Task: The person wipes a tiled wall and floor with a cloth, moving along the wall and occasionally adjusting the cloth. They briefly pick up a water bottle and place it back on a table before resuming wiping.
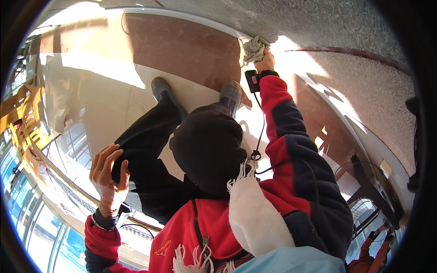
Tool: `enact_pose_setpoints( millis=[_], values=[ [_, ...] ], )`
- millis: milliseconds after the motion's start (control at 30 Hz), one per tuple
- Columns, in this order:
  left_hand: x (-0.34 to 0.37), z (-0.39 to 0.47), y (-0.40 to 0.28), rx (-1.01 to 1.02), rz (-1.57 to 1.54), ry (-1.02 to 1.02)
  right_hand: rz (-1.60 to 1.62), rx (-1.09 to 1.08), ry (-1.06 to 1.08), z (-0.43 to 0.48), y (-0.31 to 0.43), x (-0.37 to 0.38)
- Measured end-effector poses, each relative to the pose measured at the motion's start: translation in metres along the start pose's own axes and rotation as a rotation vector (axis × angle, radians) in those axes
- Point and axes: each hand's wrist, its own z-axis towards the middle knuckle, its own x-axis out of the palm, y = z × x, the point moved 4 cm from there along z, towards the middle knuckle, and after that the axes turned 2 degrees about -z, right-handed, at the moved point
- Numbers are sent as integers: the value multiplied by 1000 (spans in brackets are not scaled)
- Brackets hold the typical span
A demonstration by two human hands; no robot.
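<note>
My right hand reaches far forward, gripping a crumpled greyish cloth. The cloth is pressed to the white trim above the brown lower wall panel, near the corner. A small black device is strapped at the right wrist, its cable running back along the arm. My left hand rests over the bent left knee of my black trousers, fingers spread and nothing in them. Both boots stand on pale floor tiles, close to the brown panel.
Rough grey wall rises above the panelling. Strong sunlight washes out parts of floor and wall. A yellow wooden chair stands at the left, with large windows below it in view. Another person appears at the lower right, near dark furniture.
</note>
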Motion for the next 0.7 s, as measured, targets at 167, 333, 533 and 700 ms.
enact_pose_setpoints(
  millis=[167,333,533,700],
  values=[
    [0,-4,4,2,-9,-11,7,-13,-53,-6,-59,-35],
    [-2,-12,13,-9,-23,-30,426,113,-19,-12,-100,-62],
    [-2,-14,18,-7,-42,-23,1167,389,27,1,-76,-15],
    [-5,-13,18,-20,-38,-27,-77,-48,22,9,0,10]
  ],
)
